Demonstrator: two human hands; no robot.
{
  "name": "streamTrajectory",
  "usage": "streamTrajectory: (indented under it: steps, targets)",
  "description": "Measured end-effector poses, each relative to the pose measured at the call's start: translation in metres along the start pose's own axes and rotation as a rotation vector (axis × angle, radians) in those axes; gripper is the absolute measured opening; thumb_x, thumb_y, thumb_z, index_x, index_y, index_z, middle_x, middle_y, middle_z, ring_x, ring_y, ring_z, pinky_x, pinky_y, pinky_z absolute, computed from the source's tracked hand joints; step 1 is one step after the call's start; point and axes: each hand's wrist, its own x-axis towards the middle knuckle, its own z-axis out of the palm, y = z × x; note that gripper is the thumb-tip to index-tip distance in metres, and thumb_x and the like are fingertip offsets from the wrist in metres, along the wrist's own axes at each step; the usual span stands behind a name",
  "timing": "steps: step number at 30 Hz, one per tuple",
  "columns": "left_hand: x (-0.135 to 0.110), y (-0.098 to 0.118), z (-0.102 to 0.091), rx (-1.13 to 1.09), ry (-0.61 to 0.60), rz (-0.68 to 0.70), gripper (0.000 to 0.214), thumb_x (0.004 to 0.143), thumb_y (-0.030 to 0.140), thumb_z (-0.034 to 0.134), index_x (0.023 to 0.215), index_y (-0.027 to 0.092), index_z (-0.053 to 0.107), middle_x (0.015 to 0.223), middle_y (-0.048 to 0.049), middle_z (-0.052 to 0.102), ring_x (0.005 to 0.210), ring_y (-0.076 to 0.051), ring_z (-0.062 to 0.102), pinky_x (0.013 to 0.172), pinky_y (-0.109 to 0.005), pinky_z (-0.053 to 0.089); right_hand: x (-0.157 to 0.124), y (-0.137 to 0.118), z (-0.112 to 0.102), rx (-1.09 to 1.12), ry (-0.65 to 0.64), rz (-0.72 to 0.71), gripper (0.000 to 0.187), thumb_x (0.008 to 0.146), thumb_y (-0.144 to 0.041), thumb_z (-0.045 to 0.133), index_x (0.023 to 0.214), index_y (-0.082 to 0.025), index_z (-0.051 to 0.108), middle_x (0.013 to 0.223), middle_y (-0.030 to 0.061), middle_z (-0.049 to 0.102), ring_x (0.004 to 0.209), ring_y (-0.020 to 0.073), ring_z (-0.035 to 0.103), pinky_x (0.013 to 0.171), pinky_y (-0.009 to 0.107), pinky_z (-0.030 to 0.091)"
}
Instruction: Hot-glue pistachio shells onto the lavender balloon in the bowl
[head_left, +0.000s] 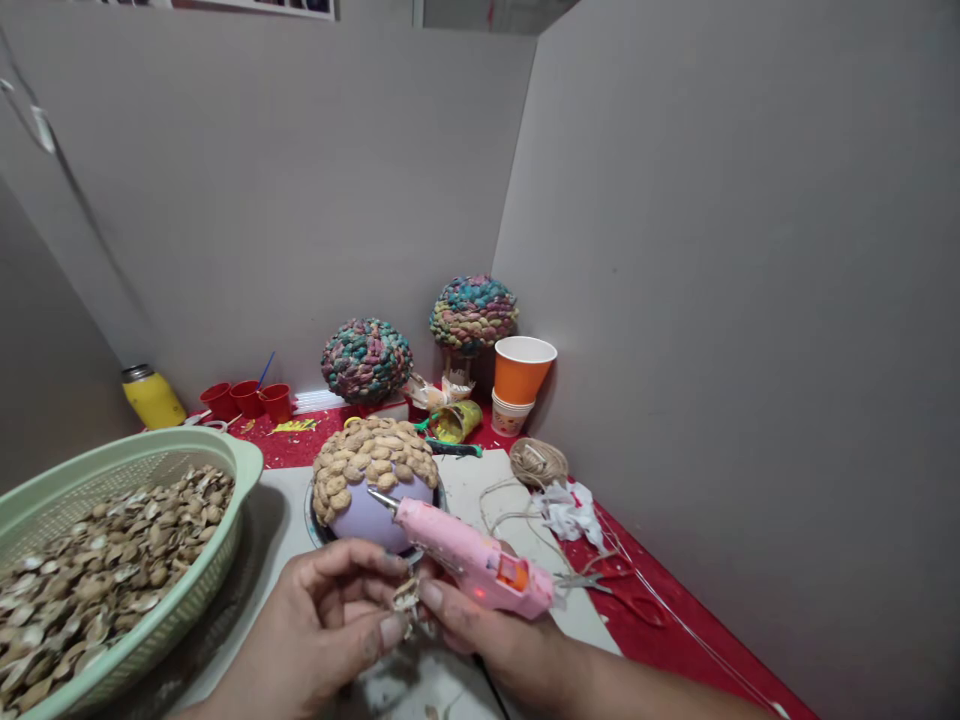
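Note:
My left hand (330, 615) is closed, pinching a piece of nutshell (406, 597) between thumb and fingers. My right hand (487, 625) is wrapped round a pink hot glue gun (472, 555), and its thumb tip is at the shell piece too. A small red light glows on the gun, whose metal nozzle points up and left. Behind the hands, a purple ball (375, 520) rests in a round dish (309, 512). Peanut-like shells (375, 450) cover its upper part, while its lower front is bare. The nozzle overlaps the ball in view; I cannot tell whether they touch.
A green basket (251, 470) of loose shells stands at left. Two painted shell-covered balls (367, 360), red cups (247, 398), a yellow bottle (154, 397) and an orange cup (521, 372) line the back. At right lie twine (538, 462), crumpled white material (570, 512) and scissors (637, 605).

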Motion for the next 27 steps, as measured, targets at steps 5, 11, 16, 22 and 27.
streamTrajectory:
  steps: [5, 11, 16, 22, 27]
  targets:
    - [-0.001, -0.008, 0.002, -0.048, 0.066, 0.101, 0.034, 0.057, 0.029, 0.091, 0.085, 0.019, 0.073, 0.081, -0.0021, 0.073, 0.069, -0.013, 0.067, 0.068, -0.022, 0.052, 0.001, 0.005, -0.001, 0.032, 0.035, 0.045, 0.056, 0.076, -0.074, 0.062, 0.069, -0.019, 0.053, 0.058, -0.0038, 0.043, 0.053, 0.0098, 0.037, 0.049, 0.023, 0.032]
    - [-0.003, -0.015, 0.006, -0.012, 0.193, 0.233, 0.034, 0.058, 0.032, 0.09, 0.085, 0.02, 0.073, 0.08, -0.0029, 0.074, 0.071, -0.016, 0.069, 0.069, -0.024, 0.056, -0.001, 0.016, -0.004, -0.032, -0.033, 0.047, 0.054, 0.081, -0.069, 0.059, 0.071, -0.016, 0.059, 0.064, 0.0001, 0.051, 0.055, 0.0105, 0.041, 0.052, 0.024, 0.035]
    - [-0.003, -0.013, 0.006, -0.045, 0.164, 0.236, 0.03, 0.06, 0.032, 0.089, 0.081, 0.019, 0.071, 0.07, 0.0, 0.072, 0.061, -0.013, 0.067, 0.061, -0.02, 0.054, -0.001, 0.006, -0.001, 0.013, -0.127, -0.069, 0.047, 0.084, -0.062, 0.06, 0.072, -0.017, 0.056, 0.064, -0.0015, 0.046, 0.057, 0.0105, 0.039, 0.053, 0.024, 0.035]
    - [-0.005, -0.015, 0.002, 0.004, 0.116, 0.219, 0.027, 0.059, 0.033, 0.089, 0.077, 0.019, 0.073, 0.071, -0.001, 0.071, 0.064, -0.014, 0.066, 0.063, -0.021, 0.053, -0.003, 0.013, 0.0, 0.118, -0.14, -0.045, 0.043, 0.085, -0.059, 0.063, 0.079, -0.016, 0.06, 0.068, -0.0012, 0.05, 0.058, 0.0097, 0.042, 0.055, 0.022, 0.04]
    - [-0.004, -0.017, -0.001, 0.019, 0.074, 0.23, 0.026, 0.061, 0.032, 0.088, 0.079, 0.019, 0.074, 0.078, -0.0036, 0.074, 0.067, -0.017, 0.068, 0.066, -0.025, 0.054, -0.005, 0.024, -0.005, 0.067, -0.135, 0.138, 0.059, 0.076, -0.073, 0.063, 0.071, -0.014, 0.064, 0.063, -0.0007, 0.052, 0.052, 0.0082, 0.041, 0.05, 0.02, 0.036]
